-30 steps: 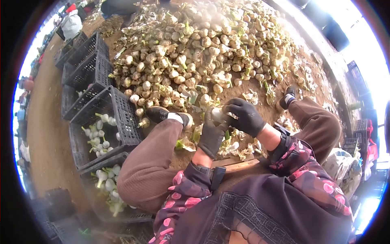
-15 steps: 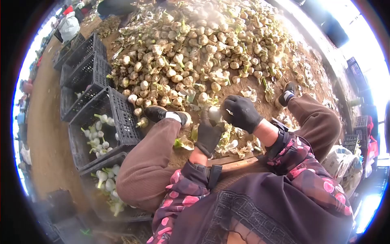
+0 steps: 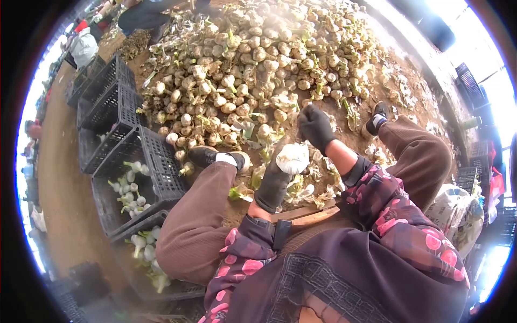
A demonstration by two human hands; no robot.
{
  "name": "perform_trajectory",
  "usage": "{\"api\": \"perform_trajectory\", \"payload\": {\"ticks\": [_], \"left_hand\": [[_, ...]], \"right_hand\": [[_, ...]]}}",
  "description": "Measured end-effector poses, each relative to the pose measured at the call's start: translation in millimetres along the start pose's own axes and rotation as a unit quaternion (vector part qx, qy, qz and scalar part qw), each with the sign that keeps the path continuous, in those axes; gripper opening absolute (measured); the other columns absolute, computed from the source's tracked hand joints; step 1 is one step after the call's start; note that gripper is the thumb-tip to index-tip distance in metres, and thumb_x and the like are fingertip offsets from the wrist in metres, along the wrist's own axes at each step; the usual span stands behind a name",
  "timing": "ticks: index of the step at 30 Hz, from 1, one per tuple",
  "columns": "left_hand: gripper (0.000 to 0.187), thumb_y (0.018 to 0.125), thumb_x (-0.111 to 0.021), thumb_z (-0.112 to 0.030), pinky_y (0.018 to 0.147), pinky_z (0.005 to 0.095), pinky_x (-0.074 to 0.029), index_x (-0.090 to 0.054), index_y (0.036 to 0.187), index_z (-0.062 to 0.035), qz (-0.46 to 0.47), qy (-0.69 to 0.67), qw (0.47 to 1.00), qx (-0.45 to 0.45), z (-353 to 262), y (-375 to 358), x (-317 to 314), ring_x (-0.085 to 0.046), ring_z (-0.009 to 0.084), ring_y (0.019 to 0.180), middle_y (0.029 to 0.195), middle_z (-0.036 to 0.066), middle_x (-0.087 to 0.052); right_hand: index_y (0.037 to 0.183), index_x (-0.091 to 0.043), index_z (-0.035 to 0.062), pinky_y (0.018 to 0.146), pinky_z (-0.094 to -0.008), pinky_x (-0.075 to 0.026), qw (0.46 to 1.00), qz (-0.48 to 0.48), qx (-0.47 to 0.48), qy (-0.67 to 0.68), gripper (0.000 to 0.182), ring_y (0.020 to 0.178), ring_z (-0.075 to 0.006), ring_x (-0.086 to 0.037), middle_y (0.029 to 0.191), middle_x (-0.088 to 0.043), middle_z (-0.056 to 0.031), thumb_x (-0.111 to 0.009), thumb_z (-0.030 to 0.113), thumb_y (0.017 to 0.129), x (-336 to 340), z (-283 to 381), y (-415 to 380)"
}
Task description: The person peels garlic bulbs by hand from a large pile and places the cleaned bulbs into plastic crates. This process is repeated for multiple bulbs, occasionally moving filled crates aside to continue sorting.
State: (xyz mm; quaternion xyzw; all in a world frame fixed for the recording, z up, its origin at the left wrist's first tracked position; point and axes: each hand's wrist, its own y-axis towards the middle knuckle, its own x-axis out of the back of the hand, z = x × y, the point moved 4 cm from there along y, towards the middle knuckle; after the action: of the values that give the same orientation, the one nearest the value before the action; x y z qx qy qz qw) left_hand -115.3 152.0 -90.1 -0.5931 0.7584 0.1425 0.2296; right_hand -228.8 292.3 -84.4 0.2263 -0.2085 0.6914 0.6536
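Between my legs, my left hand (image 3: 273, 185), in a dark glove, holds a white garlic bulb (image 3: 293, 159) at its fingertips. My right hand (image 3: 316, 128), also gloved, is closed just above and to the right of the bulb, apart from it; whatever its fingers grip is too small to make out. Beyond both hands spreads a big heap of garlic bulbs (image 3: 253, 59) with stems and dry skins. Loose peelings (image 3: 307, 188) lie on the ground below the hands.
Black crates (image 3: 161, 161) stand in a row at the left, the nearer ones holding cleaned white bulbs (image 3: 129, 188). A white sack (image 3: 449, 215) is by my right knee. Another person's dark-clothed limb (image 3: 142, 17) shows at the top left.
My right hand has moved up, away from the bulb. The bulb in my left hand now shows larger and whiter. The view has shifted slightly.
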Motion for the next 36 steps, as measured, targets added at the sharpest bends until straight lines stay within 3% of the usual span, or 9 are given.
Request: {"api": "perform_trajectory", "payload": {"ticks": [4, 8, 12, 13, 20, 22, 27, 32, 36], "left_hand": [[0.054, 0.073, -0.041, 0.001, 0.084, 0.0286, -0.048, -0.043, 0.127, 0.0012, 0.027, -0.156, 0.982, 0.099, 22.8, -2.8, 16.4, -0.06, 0.0185, 0.095, 0.104, 0.01, -0.061], [0.036, 0.072, -0.044, 0.005, 0.072, 0.0312, -0.052, -0.057, 0.105, 0.0028, -0.043, -0.204, 0.973, 0.096, 29.8, 3.2, 25.4, -0.064, 0.0227, 0.082, 0.092, 0.016, -0.064], [0.034, 0.076, -0.043, 0.003, 0.068, 0.0301, -0.051, -0.056, 0.107, 0.0066, 0.032, 0.215, 0.975, -0.039, 14.6, 2.7, 20.4, -0.063, 0.021, 0.084, 0.094, 0.015, -0.064], [0.033, 0.078, -0.043, 0.002, 0.072, 0.0285, -0.05, -0.056, 0.108, 0.006, -0.055, -0.126, 0.983, 0.118, 24.3, 2.0, 21.1, -0.063, 0.0207, 0.086, 0.092, 0.013, -0.064], [0.033, 0.079, -0.044, 0.0, 0.082, 0.033, -0.048, -0.054, 0.11, 0.0046, 0.091, 0.369, 0.914, -0.142, -2.2, -8.0, 8.3, -0.06, 0.0245, 0.082, 0.087, 0.012, -0.062], [0.036, 0.079, -0.044, -0.002, 0.084, 0.0403, -0.047, -0.051, 0.114, 0.003, 0.004, -0.225, 0.971, 0.079, 22.9, -6.6, 10.3, -0.058, 0.0262, 0.083, 0.087, 0.011, -0.06], [0.045, 0.078, -0.046, -0.001, 0.087, 0.042, -0.047, -0.046, 0.123, 0.0005, 0.151, -0.359, 0.917, 0.082, 24.0, 1.1, 13.4, -0.058, 0.0245, 0.089, 0.099, 0.01, -0.058], [0.039, 0.084, -0.051, 0.001, 0.073, 0.028, -0.05, -0.049, 0.123, -0.0017, -0.022, 0.035, 0.999, -0.021, 16.0, 7.2, 13.1, -0.06, 0.0122, 0.089, 0.104, 0.007, -0.063], [0.043, 0.078, -0.052, -0.004, 0.072, 0.0345, -0.05, -0.047, 0.121, -0.0041, -0.089, 0.28, 0.956, -0.002, 13.5, 7.5, 25.3, -0.064, 0.0235, 0.089, 0.095, 0.015, -0.065]], "right_hand": [[0.098, -0.059, 0.0015, 0.062, -0.0308, -0.05, 0.996, 0.021, 0.055, -0.065, 0.019, 0.071, -0.0153, -0.061, 0.077, -0.061, -0.0083, -0.057, 0.017, 0.087, 3.2, -29.9, 7.6], [0.102, -0.063, 0.0041, 0.071, -0.0273, -0.051, 0.857, 0.223, -0.179, 0.429, 0.029, 0.082, -0.0138, -0.059, 0.092, -0.063, -0.0041, -0.061, 0.03, 0.09, 4.4, -8.8, -32.6], [0.099, -0.061, 0.0037, 0.07, -0.0291, -0.049, 0.943, 0.196, 0.076, 0.259, 0.018, 0.081, -0.0163, -0.059, 0.088, -0.061, -0.0057, -0.063, 0.019, 0.088, 7.9, 30.7, -46.2], [0.096, -0.06, 0.0031, 0.07, -0.0304, -0.049, 0.959, 0.149, 0.2, 0.131, 0.015, 0.079, -0.0181, -0.06, 0.086, -0.061, -0.0071, -0.063, 0.015, 0.087, 11.2, 38.0, -46.0], [0.088, -0.055, 0.0014, 0.065, -0.0351, -0.047, 0.998, 0.045, 0.038, 0.003, 0.011, 0.07, -0.0241, -0.059, 0.077, -0.059, -0.0148, -0.06, 0.011, 0.086, 7.4, 34.1, -28.6], [0.087, -0.055, 0.0017, 0.062, -0.0321, -0.046, 1.0, -0.004, 0.025, 0.011, 0.011, 0.066, -0.0179, -0.057, 0.075, -0.059, -0.0101, -0.058, 0.012, 0.089, 9.4, 22.3, -19.8], [0.086, -0.061, 0.0031, 0.058, -0.025, -0.044, 0.933, 0.074, -0.092, 0.341, 0.016, 0.064, -0.0085, -0.053, 0.073, -0.06, -0.0016, -0.057, 0.018, 0.092, 8.0, -5.1, -32.1], [0.082, -0.062, -0.0029, 0.061, -0.0348, -0.044, 0.977, 0.073, -0.099, -0.173, 0.033, 0.06, -0.0162, -0.053, 0.062, -0.057, -0.0102, -0.064, 0.03, 0.086, 32.5, 14.5, -35.5], [0.092, -0.064, 0.003, 0.067, -0.0347, -0.046, 0.971, 0.046, 0.228, 0.064, 0.024, 0.072, -0.0247, -0.057, 0.081, -0.059, -0.0103, -0.069, 0.024, 0.082, 23.5, 66.7, -54.5]]}}
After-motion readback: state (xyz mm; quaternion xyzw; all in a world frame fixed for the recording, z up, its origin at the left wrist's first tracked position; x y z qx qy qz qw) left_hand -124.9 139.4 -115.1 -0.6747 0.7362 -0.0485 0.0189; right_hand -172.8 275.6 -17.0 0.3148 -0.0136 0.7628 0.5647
